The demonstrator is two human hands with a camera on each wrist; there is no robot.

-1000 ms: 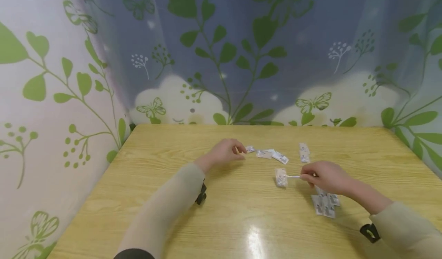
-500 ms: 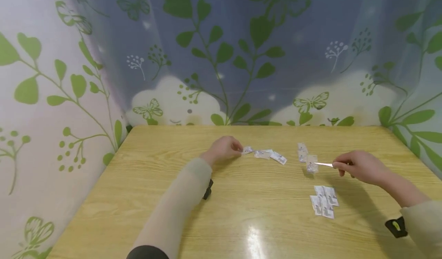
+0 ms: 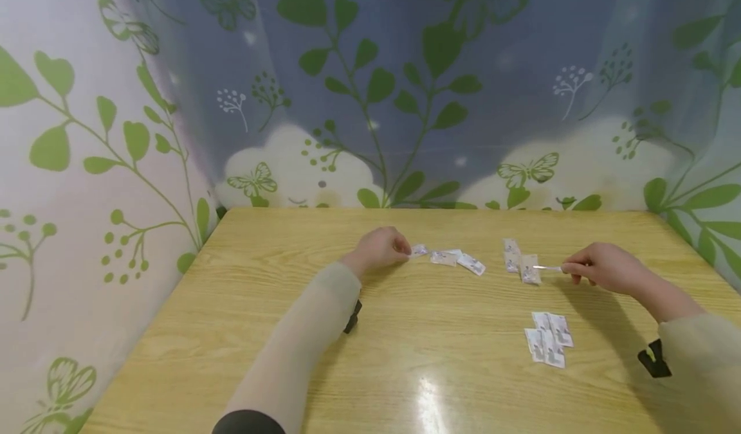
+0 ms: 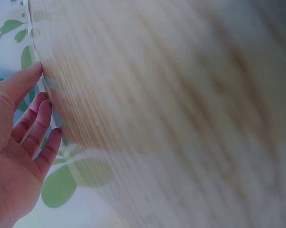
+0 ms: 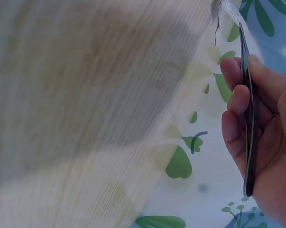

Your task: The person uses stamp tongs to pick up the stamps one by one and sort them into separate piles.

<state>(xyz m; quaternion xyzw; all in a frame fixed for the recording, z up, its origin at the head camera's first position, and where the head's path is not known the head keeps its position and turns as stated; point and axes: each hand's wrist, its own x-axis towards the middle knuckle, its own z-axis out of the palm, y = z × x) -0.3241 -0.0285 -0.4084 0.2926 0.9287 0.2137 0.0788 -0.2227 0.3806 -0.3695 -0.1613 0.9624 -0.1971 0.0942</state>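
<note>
My right hand [image 3: 608,268] holds a pair of metal tweezers [image 5: 247,114] between thumb and fingers. The tips of the tweezers meet a small clear-and-white packet [image 3: 530,271], which sits beside another printed packet [image 3: 511,255] near the back right of the table. Toward the back middle, my left hand [image 3: 381,251] has its fingertips right at the edge of the leftmost small packet [image 3: 419,250]. In the left wrist view, the fingers [image 4: 38,128] are gently bent and spread, tips down at the tabletop.
Between the hands, a short row of packets [image 3: 444,258] continues with a tilted white packet [image 3: 471,264]. Nearer the front right lies a cluster of several overlapping packets [image 3: 547,341]. The wooden table [image 3: 289,305] backs onto a leaf-patterned curtain [image 3: 370,99].
The right hand has carried a packet with the tweezers rightward and back, beside the upright packet, and lowered it there. The left hand has closed in on the leftmost packet's edge.
</note>
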